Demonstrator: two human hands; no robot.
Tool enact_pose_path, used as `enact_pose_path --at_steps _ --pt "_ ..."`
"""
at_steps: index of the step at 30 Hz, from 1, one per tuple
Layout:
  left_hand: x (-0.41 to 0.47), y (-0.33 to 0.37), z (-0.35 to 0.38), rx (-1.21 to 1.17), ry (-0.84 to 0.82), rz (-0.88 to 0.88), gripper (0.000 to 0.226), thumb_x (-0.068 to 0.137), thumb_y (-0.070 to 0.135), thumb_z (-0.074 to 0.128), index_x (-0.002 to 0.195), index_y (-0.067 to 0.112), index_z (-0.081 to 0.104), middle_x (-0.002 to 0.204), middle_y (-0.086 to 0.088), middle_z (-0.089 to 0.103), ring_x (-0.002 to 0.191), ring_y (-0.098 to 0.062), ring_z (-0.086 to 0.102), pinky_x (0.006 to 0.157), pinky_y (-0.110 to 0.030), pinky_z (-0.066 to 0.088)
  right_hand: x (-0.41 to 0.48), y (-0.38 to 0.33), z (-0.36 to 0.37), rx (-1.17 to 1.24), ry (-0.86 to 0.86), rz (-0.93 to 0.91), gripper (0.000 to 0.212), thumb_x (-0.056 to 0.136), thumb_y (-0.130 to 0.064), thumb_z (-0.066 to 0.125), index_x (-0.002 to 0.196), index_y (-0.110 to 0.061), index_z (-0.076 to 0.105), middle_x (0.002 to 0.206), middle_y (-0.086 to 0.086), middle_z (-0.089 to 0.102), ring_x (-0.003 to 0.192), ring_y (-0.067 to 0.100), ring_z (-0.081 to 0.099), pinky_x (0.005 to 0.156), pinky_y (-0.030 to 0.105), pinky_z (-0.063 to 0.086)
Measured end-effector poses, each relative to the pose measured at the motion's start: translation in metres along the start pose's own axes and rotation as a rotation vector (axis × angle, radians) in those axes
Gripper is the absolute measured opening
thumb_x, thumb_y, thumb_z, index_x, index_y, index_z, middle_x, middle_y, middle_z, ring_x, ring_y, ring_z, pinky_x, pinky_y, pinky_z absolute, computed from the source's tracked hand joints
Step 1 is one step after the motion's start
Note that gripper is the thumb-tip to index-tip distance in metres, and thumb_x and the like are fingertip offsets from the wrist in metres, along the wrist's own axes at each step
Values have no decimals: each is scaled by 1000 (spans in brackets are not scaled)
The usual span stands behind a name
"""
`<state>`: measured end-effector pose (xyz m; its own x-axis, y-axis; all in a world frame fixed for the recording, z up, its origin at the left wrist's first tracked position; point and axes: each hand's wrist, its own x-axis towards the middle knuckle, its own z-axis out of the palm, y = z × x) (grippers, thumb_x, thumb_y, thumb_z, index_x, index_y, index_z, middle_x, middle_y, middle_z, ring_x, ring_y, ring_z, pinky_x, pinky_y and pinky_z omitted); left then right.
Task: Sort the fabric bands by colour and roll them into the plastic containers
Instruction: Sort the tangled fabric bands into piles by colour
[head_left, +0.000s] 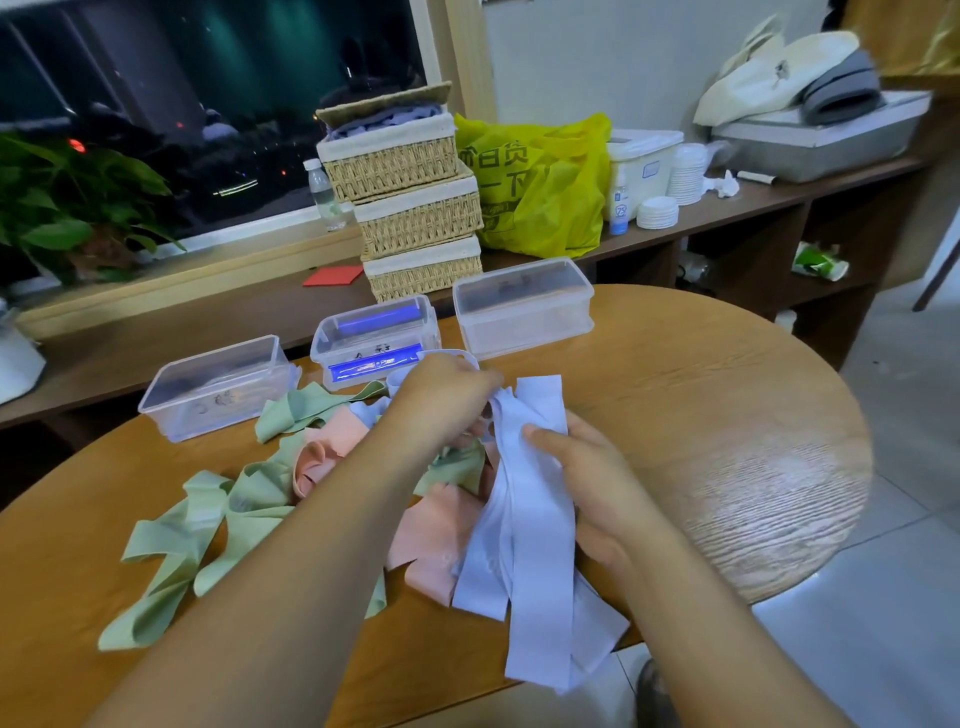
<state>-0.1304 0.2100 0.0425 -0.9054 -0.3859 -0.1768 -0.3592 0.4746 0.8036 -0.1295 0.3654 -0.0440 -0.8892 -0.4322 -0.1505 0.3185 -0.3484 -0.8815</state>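
Lavender bands (540, 545): gathered in one bunch in front of the middle container (374, 338), on the person's side, with the tails hanging over the desk (727, 415) edge. Left hand (447, 395) grips the top of the bunch, fingers curled. Right hand (587, 467) holds it lower down, thumb across the front, fingers behind.

Pink bands (436, 525) lie loose in front of that container, partly under the bunch. Green bands (208, 525) sprawl front-left of it, unrolled.

Left container (218, 384) and right container (522, 306) flank the middle one; no rolled band shows in either. The middle one holds something blue, which I cannot identify.

Judgement: early stage. One colour is pulled out, two remain mixed, and all rolling and boxing is still ahead.
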Motion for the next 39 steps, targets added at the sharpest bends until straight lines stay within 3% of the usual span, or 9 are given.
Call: enact_pose_path --at_steps 3,6,9,12,16,22,26,31,39 --pt "-9 -2 -9 -170 -122 192 26 106 29 61 98 6 70 89 -12 76 74 -21 72 78 -43 66 2 -1 -3 186 42 80 46 104 -44 57 128 -10 74 128 20 73 118 38 69 107 51 50" --pt "-17 1 -15 -254 -362 312 22 109 30 59 97 14 68 86 -4 71 78 -18 66 70 -33 58 3 -3 -4 313 -50 115 66 105 -62 43 135 -10 72 138 25 67 137 44 58 122 55 38" --pt "-4 -1 -4 29 -239 372 22 105 33 66 94 15 70 81 -3 72 70 -11 65 63 -26 54 2 -5 -2 332 -129 109 73 105 -68 38 137 -11 70 140 24 66 138 42 57 121 55 40" --pt "5 -7 3 300 -61 461 18 102 35 69 91 22 70 77 -1 69 59 -6 58 53 -19 48 -2 -4 2 220 -112 20 49 112 -46 45 139 -13 69 139 22 67 131 34 64 115 50 46" --pt "3 -10 1 190 -81 493 15 105 31 66 97 19 70 83 -3 72 61 -8 65 51 -20 51 -2 -2 3 13 -18 -37 29 110 -16 52 127 -17 75 121 16 77 115 36 72 102 50 55" --pt "41 -19 -44 79 155 329 22 108 20 44 103 31 63 99 3 73 84 -20 66 70 -33 49 -1 -12 -2 15 85 -98 25 111 -12 49 125 -10 70 114 13 80 90 29 75 80 40 59" --pt "80 -46 -71 343 166 112 23 100 14 47 104 24 67 103 -5 75 87 -28 69 78 -39 57 3 -13 -6 35 119 -76 25 111 -16 50 126 -12 70 112 10 81 88 26 76 84 43 59" --pt "103 -74 -64 551 86 227 15 103 26 58 111 27 71 119 7 67 100 -17 63 76 -27 44 7 -9 -5 13 118 -56 24 111 -17 50 122 -15 72 111 9 81 97 33 73 96 50 57" --pt "128 -28 9 662 49 220 42 102 56 45 92 22 67 94 -4 66 92 -27 61 76 -37 49 14 -7 -8 2 151 -58 25 111 -16 49 124 -14 70 110 8 81 89 31 73 87 46 58"
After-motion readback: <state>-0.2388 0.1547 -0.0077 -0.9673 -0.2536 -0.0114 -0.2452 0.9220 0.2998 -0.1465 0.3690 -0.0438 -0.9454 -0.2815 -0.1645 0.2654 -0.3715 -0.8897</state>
